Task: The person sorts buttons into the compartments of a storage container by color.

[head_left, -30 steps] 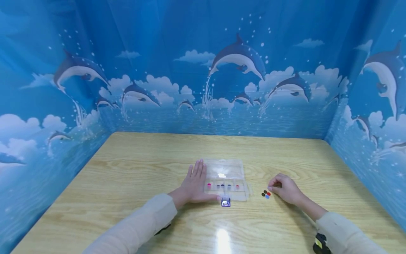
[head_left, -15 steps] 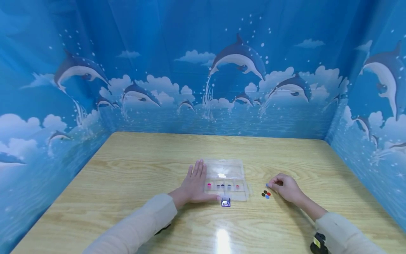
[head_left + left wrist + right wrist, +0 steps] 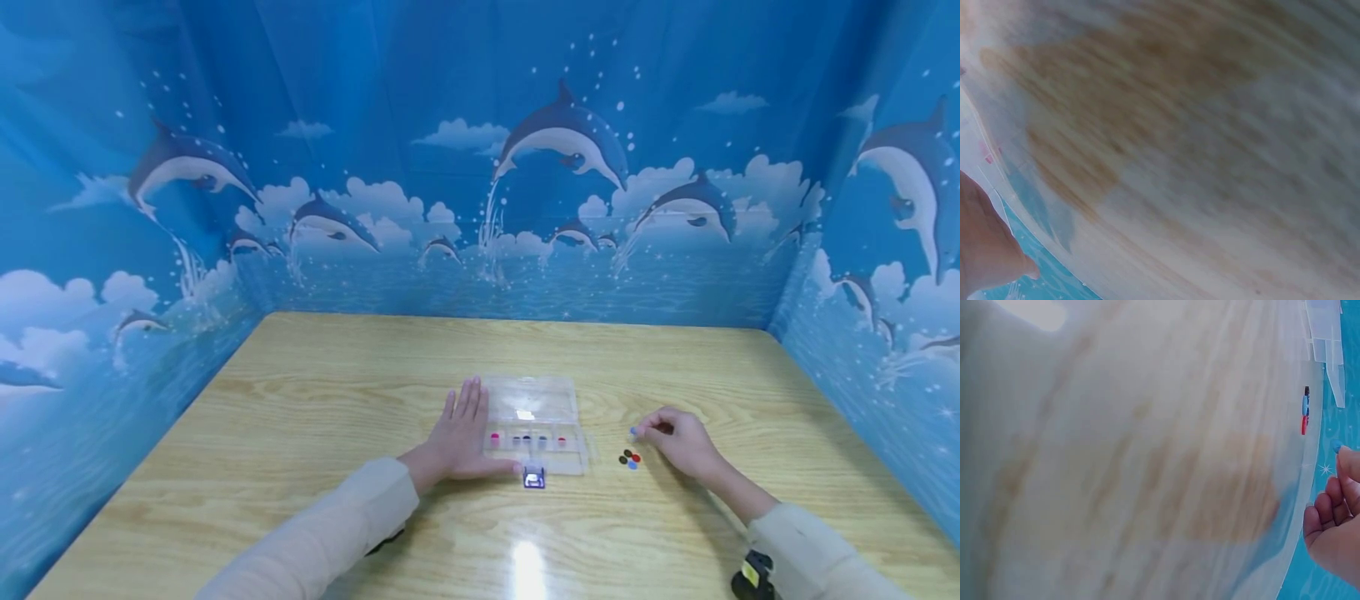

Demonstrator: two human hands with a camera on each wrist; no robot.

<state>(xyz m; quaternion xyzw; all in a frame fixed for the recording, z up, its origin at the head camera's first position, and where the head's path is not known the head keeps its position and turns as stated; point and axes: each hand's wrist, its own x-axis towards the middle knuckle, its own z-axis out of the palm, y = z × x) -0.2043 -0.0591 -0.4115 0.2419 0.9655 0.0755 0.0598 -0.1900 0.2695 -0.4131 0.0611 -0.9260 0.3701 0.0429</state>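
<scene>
Spread flat, my left hand (image 3: 461, 442) lies along the left side of a clear plastic compartment box (image 3: 562, 463) with its lid (image 3: 540, 398) folded back. Its thumb reaches across the front edge, close to a purple-blue clip-like piece (image 3: 534, 477). Inside the box sit several small red and dark discs (image 3: 527, 438) in a row. To the right, my right hand (image 3: 681, 442) pinches a small blue disc (image 3: 1336, 445) between thumb and forefinger, raised over the table. Just below it lie several loose discs (image 3: 627, 454), black, red and blue.
Both hands work over a wood-grain table (image 3: 360, 367). A blue dolphin-print curtain (image 3: 420, 283) surrounds its back and sides. A dark wrist device (image 3: 753, 575) shows under the right sleeve.
The blue disc has come into sight between my right fingertips, and the right hand has shifted very slightly. The left hand and the box stay put.
</scene>
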